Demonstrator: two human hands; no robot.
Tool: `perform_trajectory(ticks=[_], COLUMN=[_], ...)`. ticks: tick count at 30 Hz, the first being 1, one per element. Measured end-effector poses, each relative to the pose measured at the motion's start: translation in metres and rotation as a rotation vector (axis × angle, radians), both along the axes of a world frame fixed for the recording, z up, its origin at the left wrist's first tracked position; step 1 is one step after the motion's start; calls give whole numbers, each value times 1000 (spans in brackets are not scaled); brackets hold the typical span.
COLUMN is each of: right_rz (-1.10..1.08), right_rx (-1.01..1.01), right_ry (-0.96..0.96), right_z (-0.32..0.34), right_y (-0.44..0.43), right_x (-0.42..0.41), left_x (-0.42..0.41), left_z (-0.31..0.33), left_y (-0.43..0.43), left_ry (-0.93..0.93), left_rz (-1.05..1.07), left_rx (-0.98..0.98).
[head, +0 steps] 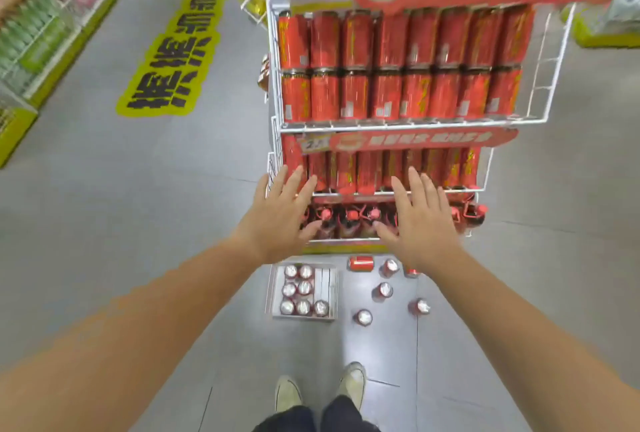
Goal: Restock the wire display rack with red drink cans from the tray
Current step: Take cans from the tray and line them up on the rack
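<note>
While both hands hover flat, fingers spread and holding nothing, before the lower tiers of the wire display rack — left hand by its left edge, right hand nearer the middle — the tray lies on the floor just below the rack's base. Seven red drink cans stand upright along the tray's left side. Floor, right of the tray: loose cans upright, toppled can on its side — pale shoes nearest the viewer.

The person wears 2 pale cream low shoes, the left shoe and right shoe, each with a rounded toe. Dark trousers cover their near ends. The left forearm and right forearm are bare down to the left hand and right hand.
</note>
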State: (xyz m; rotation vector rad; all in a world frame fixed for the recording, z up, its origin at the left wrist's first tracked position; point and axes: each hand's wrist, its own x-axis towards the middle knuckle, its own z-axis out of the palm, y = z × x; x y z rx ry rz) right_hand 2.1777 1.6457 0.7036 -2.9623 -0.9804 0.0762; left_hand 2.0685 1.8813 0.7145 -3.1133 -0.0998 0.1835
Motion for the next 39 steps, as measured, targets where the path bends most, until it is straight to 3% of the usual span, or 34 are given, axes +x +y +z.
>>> perform_trajectory(ticks=[9, 18, 22, 29, 33, 39], right_rz=[104, 127, 94, -5, -86, -232], right_rx=[-42, -144, -147, -34, 46, 387], right_ry=[243, 442, 511, 630, 773, 958], right_z=[-242, -500, -587, -690, -728, -773], right_y=[40, 75, 94, 120, 131, 147], right_x=[-31, -73, -72, -45, -26, -10], left_x=[-31, -78, -78, -36, -12, -2], left_z=[-219, -492, -586, -691, -726, -761], left_y=[29, 65, 82, 104, 117, 124], left_ry=[156, 376, 450, 346, 349, 288], left_rz=[115, 123, 189, 480, 563, 551], left_rx=[-95, -92, -245, -636, -629, -659])
